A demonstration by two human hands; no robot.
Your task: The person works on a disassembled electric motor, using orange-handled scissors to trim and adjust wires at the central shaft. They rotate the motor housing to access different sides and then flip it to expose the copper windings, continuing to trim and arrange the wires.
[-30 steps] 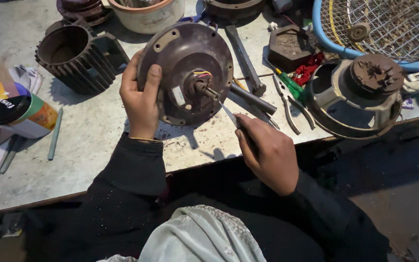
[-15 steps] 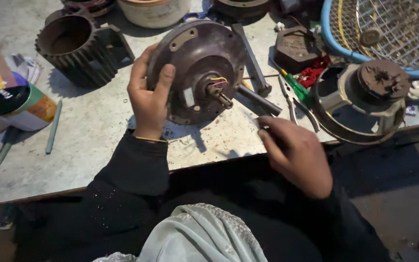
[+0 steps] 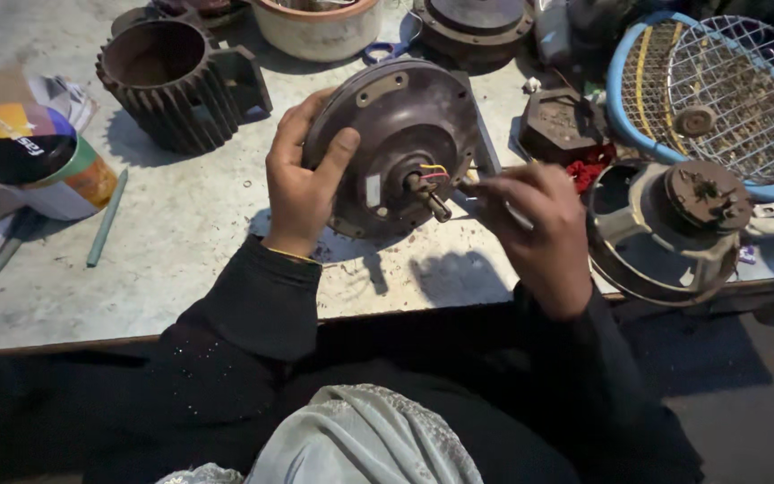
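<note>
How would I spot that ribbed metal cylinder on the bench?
Start at the grey worktable and look to its far left corner. There stands the ribbed cylinder, hollow and open-topped, beside the round motor housing the left hand steadies. Only it has vertical fins all around.

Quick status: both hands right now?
Left hand: closed on rim of the fan motor housing, holding it tilted.
Right hand: fingers pinched by the motor's wires; contents unclear.
</note>
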